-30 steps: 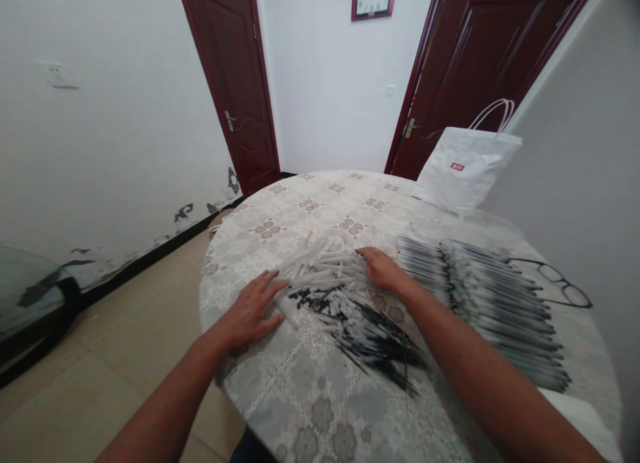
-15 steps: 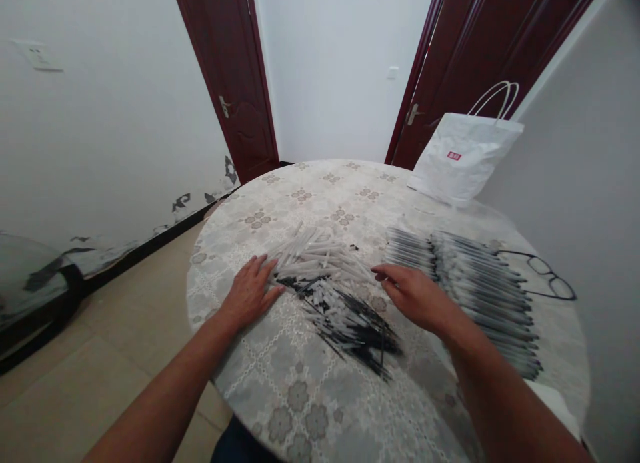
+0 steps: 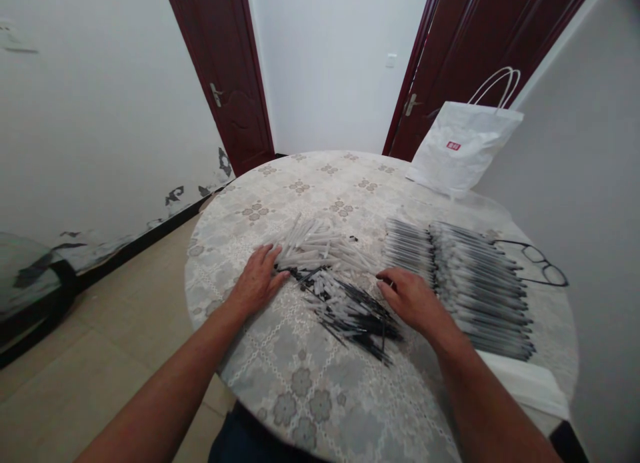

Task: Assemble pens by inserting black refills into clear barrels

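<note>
Taking the heap of black refills [image 3: 357,313] as the mark, it lies on the near middle of the round, flower-patterned surface [image 3: 300,383], its thin dark rods fanned toward the near edge. The right hand [image 3: 415,302] rests flat and unclenched just to the right of that heap, fingertips at its upper edge and possibly touching a rod or two, though that is hard to make out from here; it grips nothing. To the left of the heap the left hand [image 3: 257,283] lies palm down, fingers spread and loose, its tips against the pile of white barrels [image 3: 320,253] that sits just behind the refills and runs into them. Right of the heap and past the right hand, a long row of assembled pens [image 3: 470,283] lies side by side. Beyond that row, a pair of black-framed glasses [image 3: 540,263] rests near the surface's right edge. Farthest from the heap, a white paper bag [image 3: 463,158] with looped handles stands at the back right.
</note>
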The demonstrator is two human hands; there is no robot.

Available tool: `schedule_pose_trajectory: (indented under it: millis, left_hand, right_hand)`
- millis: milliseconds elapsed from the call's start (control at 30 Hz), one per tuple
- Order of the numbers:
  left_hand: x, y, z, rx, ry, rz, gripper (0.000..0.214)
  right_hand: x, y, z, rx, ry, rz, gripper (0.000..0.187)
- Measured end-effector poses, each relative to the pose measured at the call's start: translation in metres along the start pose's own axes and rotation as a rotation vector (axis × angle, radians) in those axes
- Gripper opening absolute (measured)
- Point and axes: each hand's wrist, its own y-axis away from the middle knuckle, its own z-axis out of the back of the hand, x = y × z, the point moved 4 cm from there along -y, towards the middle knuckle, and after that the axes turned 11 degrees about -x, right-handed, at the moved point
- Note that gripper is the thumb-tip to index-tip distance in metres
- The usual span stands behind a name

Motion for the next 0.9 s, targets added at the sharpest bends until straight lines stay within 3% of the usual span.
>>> schedule_pose_trajectory:
  millis: [167, 333, 433, 500, 633, 767, 900]
  left_hand:
    - [0.004, -0.003, 0.005, -0.048, 0.194, 0.058, 0.047]
    - [0.027, -0.004, 0.015, -0.147, 0.347, 0.365, 0.041]
    - [0.041, -0.003, 0.020, -0.138, 0.380, 0.472, 0.039]
    - [0.044, -0.003, 0.022, -0.095, 0.374, 0.454, 0.038]
    - [0.041, -0.002, 0.025, -0.022, 0.312, 0.353, 0.036]
    - [0.028, 0.000, 0.028, -0.014, 0.230, 0.185, 0.027]
    - [0.026, 0.001, 0.023, -0.004, 0.147, 0.118, 0.023]
  right_hand:
    - [0.003, -0.003, -0.005, -0.134, 0.028, 0.035, 0.025]
    - [0.012, 0.002, 0.000, -0.222, 0.017, 0.054, 0.023]
    - [0.012, 0.010, 0.006, -0.413, 0.023, 0.038, 0.021]
    - [0.009, 0.016, 0.006, -0.527, 0.066, 0.082, 0.020]
    - [-0.001, 0.022, -0.003, -0.536, 0.174, 0.238, 0.019]
    - [-0.016, 0.025, -0.004, -0.533, 0.278, 0.198, 0.021]
    - [-0.022, 0.023, -0.003, -0.544, 0.325, 0.172, 0.021]
